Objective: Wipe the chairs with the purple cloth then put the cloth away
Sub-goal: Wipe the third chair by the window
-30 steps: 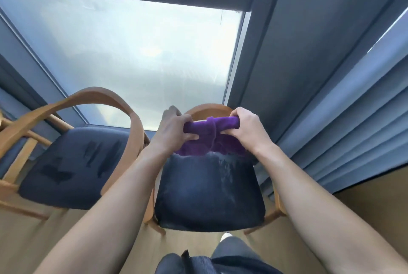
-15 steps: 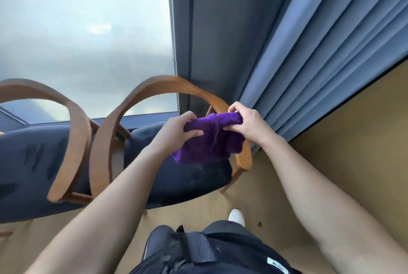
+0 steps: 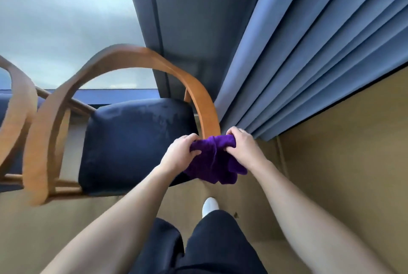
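Here, both hands — left hand (image 3: 181,153), right hand (image 3: 242,147) — gripping purple cloth (image 3: 215,164), beside chair (image 3: 136,136).

Blue pleated curtain (image 3: 309,52) is hung at right, its folds reaching the tan floor (image 3: 342,163). A dark grey window frame (image 3: 187,19) is seen beside it, with pale glass (image 3: 66,19) at left. Dark trousers (image 3: 216,240) and a white shoe (image 3: 209,205) are noted low in view, with a small dark speck (image 3: 235,214) on the floor near the shoe.
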Motion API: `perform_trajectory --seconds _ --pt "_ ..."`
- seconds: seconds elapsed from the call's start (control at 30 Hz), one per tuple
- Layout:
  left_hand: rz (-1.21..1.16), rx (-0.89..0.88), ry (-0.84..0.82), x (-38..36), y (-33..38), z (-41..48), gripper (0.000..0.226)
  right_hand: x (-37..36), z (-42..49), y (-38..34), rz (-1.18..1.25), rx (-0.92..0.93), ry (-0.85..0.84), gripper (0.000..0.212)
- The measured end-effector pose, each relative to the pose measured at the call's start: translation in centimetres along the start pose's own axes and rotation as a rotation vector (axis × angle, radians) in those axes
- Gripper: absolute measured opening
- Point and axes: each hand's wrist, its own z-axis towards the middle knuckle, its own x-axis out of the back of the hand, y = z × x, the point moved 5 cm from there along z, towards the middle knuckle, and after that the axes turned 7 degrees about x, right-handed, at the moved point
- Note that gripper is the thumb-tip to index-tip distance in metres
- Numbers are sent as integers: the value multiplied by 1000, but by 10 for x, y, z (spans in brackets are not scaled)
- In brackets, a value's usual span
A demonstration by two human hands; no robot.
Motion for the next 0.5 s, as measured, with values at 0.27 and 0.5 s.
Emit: perform_trajectory --seconds 0.27,0.5 --pt "-246 231 382 -85 -14 5 39 -90 5 33 60 92 307 46" --pt "-598 295 312 -130 -14 2 50 -116 -2 49 178 238 356 52"
